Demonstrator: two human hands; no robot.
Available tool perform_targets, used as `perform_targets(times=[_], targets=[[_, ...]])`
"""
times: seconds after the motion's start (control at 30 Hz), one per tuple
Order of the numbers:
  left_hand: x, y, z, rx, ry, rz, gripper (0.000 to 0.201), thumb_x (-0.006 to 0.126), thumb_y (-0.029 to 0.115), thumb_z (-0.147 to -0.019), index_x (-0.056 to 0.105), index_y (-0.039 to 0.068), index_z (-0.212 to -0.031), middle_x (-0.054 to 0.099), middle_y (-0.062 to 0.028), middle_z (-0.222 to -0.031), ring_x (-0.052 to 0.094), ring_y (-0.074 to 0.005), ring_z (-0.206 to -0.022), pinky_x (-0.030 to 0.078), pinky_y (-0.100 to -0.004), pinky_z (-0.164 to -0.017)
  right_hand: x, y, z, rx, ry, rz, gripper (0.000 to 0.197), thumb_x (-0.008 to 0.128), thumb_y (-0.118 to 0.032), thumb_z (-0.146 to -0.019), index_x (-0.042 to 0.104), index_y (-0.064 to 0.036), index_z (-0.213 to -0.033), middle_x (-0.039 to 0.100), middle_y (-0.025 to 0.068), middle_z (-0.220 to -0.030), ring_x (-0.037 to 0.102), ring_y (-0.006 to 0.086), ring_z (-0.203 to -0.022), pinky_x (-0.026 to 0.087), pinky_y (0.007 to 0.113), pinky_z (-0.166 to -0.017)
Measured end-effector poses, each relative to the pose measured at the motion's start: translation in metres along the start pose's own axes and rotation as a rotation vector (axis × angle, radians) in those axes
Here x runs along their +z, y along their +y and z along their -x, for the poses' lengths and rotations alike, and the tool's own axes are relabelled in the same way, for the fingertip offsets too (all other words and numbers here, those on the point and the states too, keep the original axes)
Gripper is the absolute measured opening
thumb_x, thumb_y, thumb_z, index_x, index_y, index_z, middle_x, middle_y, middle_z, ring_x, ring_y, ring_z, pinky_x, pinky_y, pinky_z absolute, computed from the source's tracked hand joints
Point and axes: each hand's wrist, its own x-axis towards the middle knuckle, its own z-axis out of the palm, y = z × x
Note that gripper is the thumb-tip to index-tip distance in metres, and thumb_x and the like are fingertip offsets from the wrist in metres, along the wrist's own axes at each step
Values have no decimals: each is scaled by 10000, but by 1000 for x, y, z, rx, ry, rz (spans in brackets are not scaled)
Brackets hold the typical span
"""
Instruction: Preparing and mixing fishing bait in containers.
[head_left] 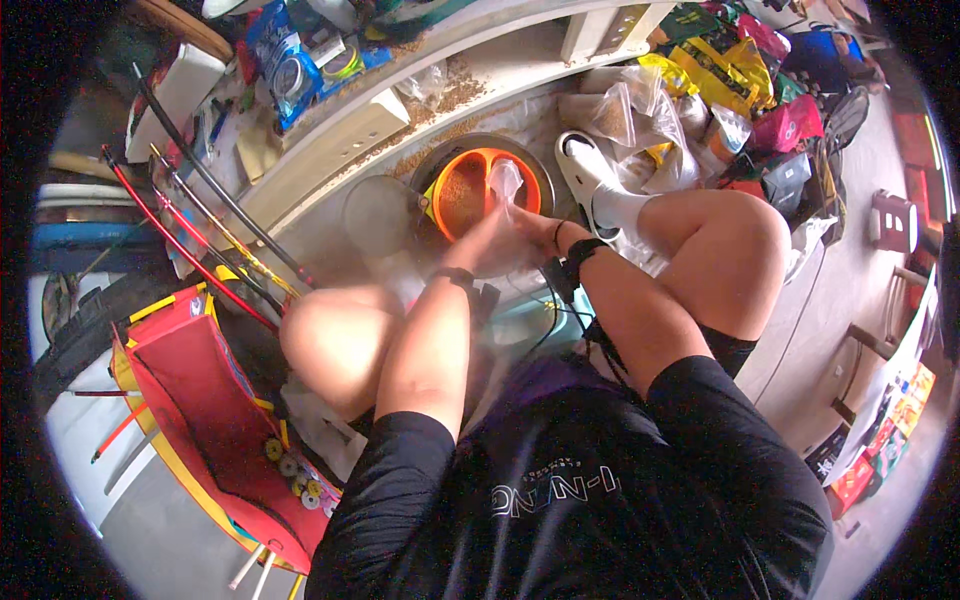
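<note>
My left hand (487, 236) and my right hand (532, 226) meet at the near side of an orange round bowl (537, 187). Between them both are closed on the gathered end of a small clear plastic bag (507, 178), whose body sticks out over the bowl. Fine detail of the fingers is blurred. A divider seems to split the bowl, and brown grain or pellets (462, 190) lie in its left part. Beneath it is a wider dark round pan (428, 162).
A red open bag (190, 370) with rods stands at the left. Rods (215, 215) lean beside my left knee. Clear bags (640, 120) and colourful packages (725, 75) crowd the far right. A pale shelf edge (340, 135), strewn with brown crumbs, runs beyond the bowl. My white shoe (585, 165) is close by.
</note>
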Motion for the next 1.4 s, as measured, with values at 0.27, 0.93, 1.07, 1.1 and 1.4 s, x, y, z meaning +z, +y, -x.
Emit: perform_targets(times=[0.27,0.93,1.07,1.1,1.4], targets=[[-30,-29,-57,114,-3,41,857,321,733,-880,430,15,-1336,580,-194,-1223,602,-348,-1048,469,-428,-927,4,4,2,-57,21,93,995,203,-871,-766,464,-126,-1371,553,90,-1331,552,323,-1137,430,505,-884],[-4,-8,-12,133,193,-100,832,335,737,-872,511,28,-1270,549,-160,-1209,517,-256,-1110,393,-365,-952,6,-3,4,-100,194,140,1058,218,-916,-708,525,-84,-1286,666,165,-1012,642,246,-664,398,352,-474],[-39,-22,-50,241,264,-272,860,336,723,-879,497,11,-1333,514,-207,-1321,475,-274,-1243,348,-357,-1030,13,-6,19,-94,254,277,1083,217,-923,-698,481,-84,-1329,655,178,-1052,650,256,-656,399,351,-482],[-45,-27,-55,239,293,-311,862,340,721,-879,487,9,-1343,493,-215,-1346,453,-276,-1271,334,-357,-1044,14,-6,23,-97,262,319,1089,216,-925,-696,470,-84,-1339,652,181,-1062,652,258,-654,399,351,-484],[-60,-35,-80,178,336,-309,890,353,739,-863,461,12,-1365,472,-203,-1373,441,-281,-1290,339,-379,-1049,19,-3,25,-142,290,334,1111,238,-926,-690,396,-93,-1410,609,192,-1174,657,271,-608,411,321,-454]])
